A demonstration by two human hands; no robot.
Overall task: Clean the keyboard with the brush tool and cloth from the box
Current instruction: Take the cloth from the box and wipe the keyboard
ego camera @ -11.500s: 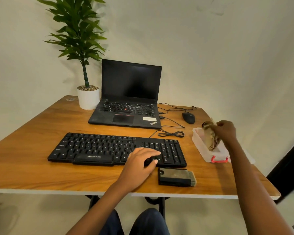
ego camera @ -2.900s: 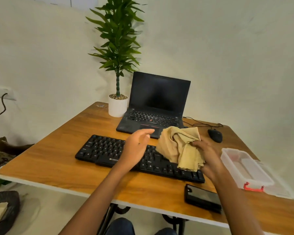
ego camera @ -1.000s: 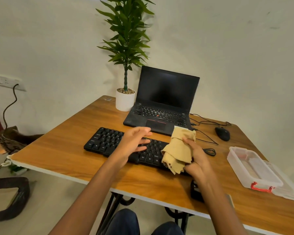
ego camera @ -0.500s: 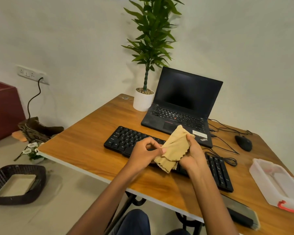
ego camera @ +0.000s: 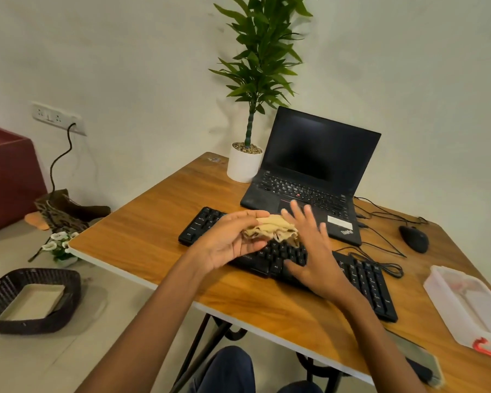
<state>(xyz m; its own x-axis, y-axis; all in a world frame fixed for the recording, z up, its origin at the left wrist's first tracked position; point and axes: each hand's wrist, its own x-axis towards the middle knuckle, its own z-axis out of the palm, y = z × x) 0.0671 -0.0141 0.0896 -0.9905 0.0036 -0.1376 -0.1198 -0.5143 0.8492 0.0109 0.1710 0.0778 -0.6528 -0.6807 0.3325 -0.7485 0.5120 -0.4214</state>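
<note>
A tan cloth (ego camera: 270,231) is bunched up just above the black keyboard (ego camera: 363,279), which lies across the wooden table (ego camera: 142,236). My left hand (ego camera: 233,239) holds the cloth from the left, fingers curled over its top and thumb under it. My right hand (ego camera: 312,251) is beside the cloth on its right with fingers spread straight, touching its edge. The brush tool (ego camera: 425,370) lies at the table's front edge, partly hidden by my right forearm. The clear plastic box (ego camera: 465,304) with a red clasp stands open at the right.
An open black laptop (ego camera: 309,177) sits behind the keyboard, a potted plant (ego camera: 247,160) to its left, a black mouse (ego camera: 414,238) and loose cables to its right. On the floor at left are a dark woven basket (ego camera: 31,299) and a maroon cabinet (ego camera: 9,177).
The cloth has passed from my right hand into my left, now bunched smaller. My right hand let go and spread its fingers. The view has swung further left.
</note>
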